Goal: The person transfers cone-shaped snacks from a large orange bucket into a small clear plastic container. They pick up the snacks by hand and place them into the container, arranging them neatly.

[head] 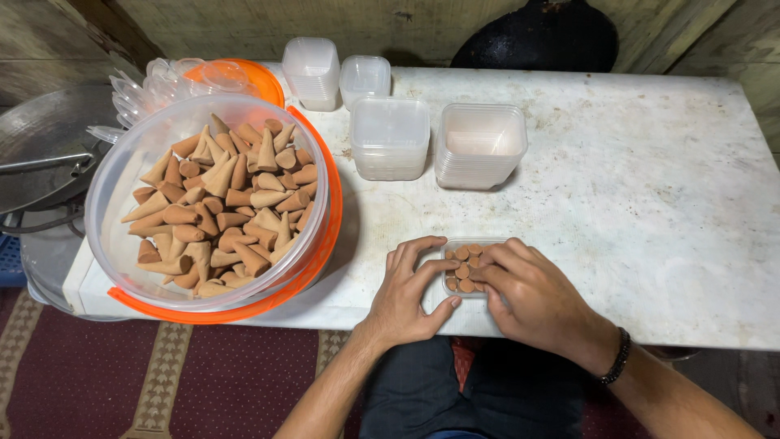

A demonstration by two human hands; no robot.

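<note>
At lower centre of the frame, the left hand [410,297] and right hand [528,297] cup a small clear box [465,272] packed with brown cones, fingers curled on its sides and top. It sits near the surface [650,203] edge. A sideways push could tip it off and spill the cones; the big tub [215,203] at left overhangs too.

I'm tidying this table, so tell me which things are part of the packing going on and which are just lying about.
In use:
left hand and right hand around the small clear box of brown cones
big tub of cones
stacks of empty boxes

Lying about:
metal pan
black round thing behind the table
</note>
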